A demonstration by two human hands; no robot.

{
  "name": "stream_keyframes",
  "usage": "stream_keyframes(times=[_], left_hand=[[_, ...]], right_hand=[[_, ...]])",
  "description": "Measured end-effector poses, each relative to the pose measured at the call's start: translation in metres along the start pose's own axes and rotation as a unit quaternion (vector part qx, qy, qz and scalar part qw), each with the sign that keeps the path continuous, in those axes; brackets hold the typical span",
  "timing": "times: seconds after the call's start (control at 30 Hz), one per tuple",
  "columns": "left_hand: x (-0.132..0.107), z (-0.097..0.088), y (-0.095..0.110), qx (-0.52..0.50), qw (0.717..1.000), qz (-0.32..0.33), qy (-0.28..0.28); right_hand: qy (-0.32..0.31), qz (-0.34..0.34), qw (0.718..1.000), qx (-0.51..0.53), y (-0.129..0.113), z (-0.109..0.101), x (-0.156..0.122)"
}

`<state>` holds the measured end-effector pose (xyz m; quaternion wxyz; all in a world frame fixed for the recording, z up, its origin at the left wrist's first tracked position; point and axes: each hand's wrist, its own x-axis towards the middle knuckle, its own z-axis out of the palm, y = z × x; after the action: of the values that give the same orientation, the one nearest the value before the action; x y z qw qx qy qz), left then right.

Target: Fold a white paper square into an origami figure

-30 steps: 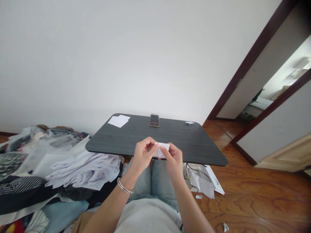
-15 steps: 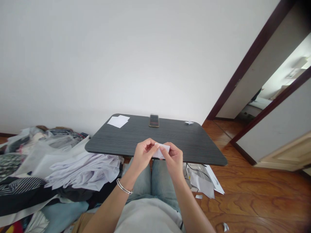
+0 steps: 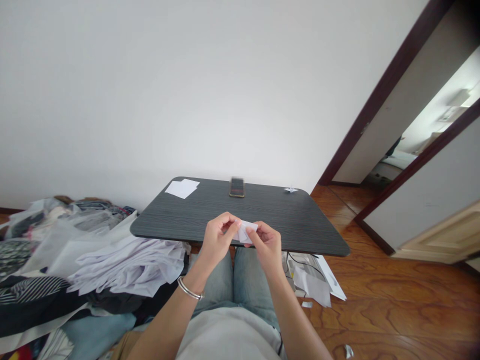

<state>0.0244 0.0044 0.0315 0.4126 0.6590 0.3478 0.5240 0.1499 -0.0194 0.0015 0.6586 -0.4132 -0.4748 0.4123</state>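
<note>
Both hands pinch a small folded white paper (image 3: 246,231) just above the near edge of a dark grey table (image 3: 187,220). My left hand (image 3: 218,239), with a silver bangle on its wrist, grips the paper's left side with closed fingers. On the paper's right side my right hand (image 3: 267,245) holds it between thumb and fingertips. A phone (image 3: 237,186) lies at the table's far middle. White paper sheets (image 3: 182,188) lie at the far left corner, and a small folded paper figure (image 3: 291,189) sits at the far right.
A heap of clothes and fabric (image 3: 75,265) lies on the floor to the left. Loose papers (image 3: 313,277) lie on the wooden floor under the table's right side. An open doorway (image 3: 423,140) stands at the right. My knees in jeans are under the table edge.
The hands have barely moved; the fingers have shifted slightly on the folded paper, and its right end now tilts a little upward.
</note>
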Motion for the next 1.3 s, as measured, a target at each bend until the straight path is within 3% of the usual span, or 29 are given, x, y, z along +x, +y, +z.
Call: stream_keyframes(times=[0.27,0.4,0.7,0.9,1.1,1.23,1.3], left_hand=[[0.001,-0.002,-0.004,0.011,1.000,0.000,0.028],[0.002,-0.003,-0.006,0.051,0.998,0.008,0.048],[0.002,-0.005,-0.008,0.119,0.989,0.041,0.076],[0.000,-0.001,-0.009,0.081,0.995,0.017,0.052],[0.003,-0.001,-0.014,0.017,0.999,-0.006,0.049],[0.003,-0.002,-0.018,-0.029,0.998,-0.018,0.052],[0.003,-0.001,-0.019,-0.036,0.999,-0.024,0.027]], right_hand=[[-0.015,0.023,1.000,0.010,0.003,-0.006,0.001],[-0.053,0.036,0.998,0.012,0.003,-0.008,0.003],[-0.059,0.029,0.997,0.028,0.004,-0.008,0.003],[-0.034,0.034,0.999,0.000,0.005,-0.002,0.004],[-0.057,0.027,0.998,-0.011,0.004,-0.001,0.002],[-0.002,0.006,1.000,-0.015,0.007,-0.004,0.004],[0.045,-0.015,0.999,-0.010,0.009,-0.005,0.006]])
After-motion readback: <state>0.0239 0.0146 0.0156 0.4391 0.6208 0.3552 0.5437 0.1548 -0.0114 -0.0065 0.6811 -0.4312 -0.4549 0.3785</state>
